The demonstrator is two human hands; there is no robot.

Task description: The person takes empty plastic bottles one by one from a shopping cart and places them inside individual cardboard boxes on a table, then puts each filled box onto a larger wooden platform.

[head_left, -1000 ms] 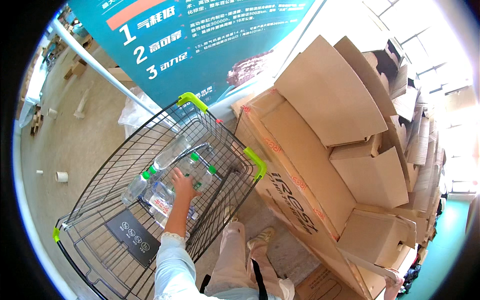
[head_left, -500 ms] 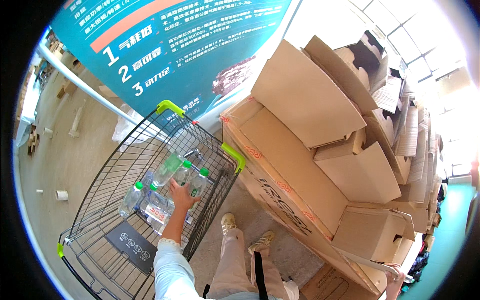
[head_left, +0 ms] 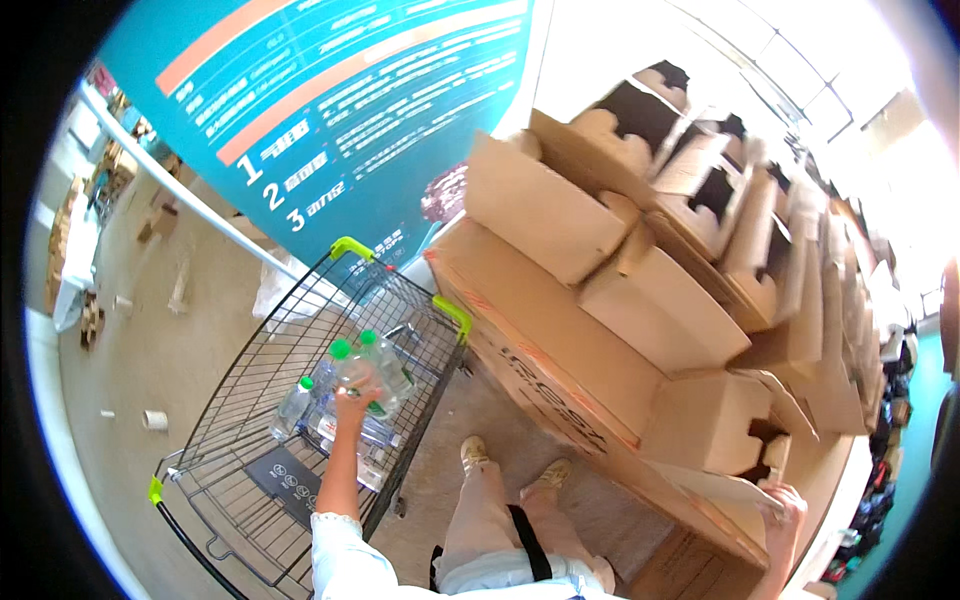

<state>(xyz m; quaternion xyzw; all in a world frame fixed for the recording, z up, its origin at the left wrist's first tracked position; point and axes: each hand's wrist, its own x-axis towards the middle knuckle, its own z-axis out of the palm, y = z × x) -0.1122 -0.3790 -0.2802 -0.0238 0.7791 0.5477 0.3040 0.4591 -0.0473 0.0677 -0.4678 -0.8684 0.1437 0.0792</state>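
My left hand (head_left: 358,396) reaches into a wire shopping cart (head_left: 225,400) and wraps around a clear plastic bottle (head_left: 352,367) with a green cap. Right beside it leans another green-capped bottle (head_left: 392,372). A third bottle (head_left: 292,408) rests toward the cart's left side, and more bottles lie partly hidden beneath my hand and wrist. At the lower right, my right hand (head_left: 785,508) is closed over the edge of a cardboard flap (head_left: 715,484); its fingertips are partly hidden.
A long open cardboard carton (head_left: 545,385) stands right of the cart, with several opened boxes (head_left: 665,305) piled behind it. A blue-green printed banner (head_left: 390,110) rises behind the cart. My shoes (head_left: 475,453) are on the floor between cart and carton. A white tube piece (head_left: 155,420) lies at left.
My left hand has closed around a bottle that now stands more upright. My view has shifted, showing more of my right hand, which stays at the cardboard edge.
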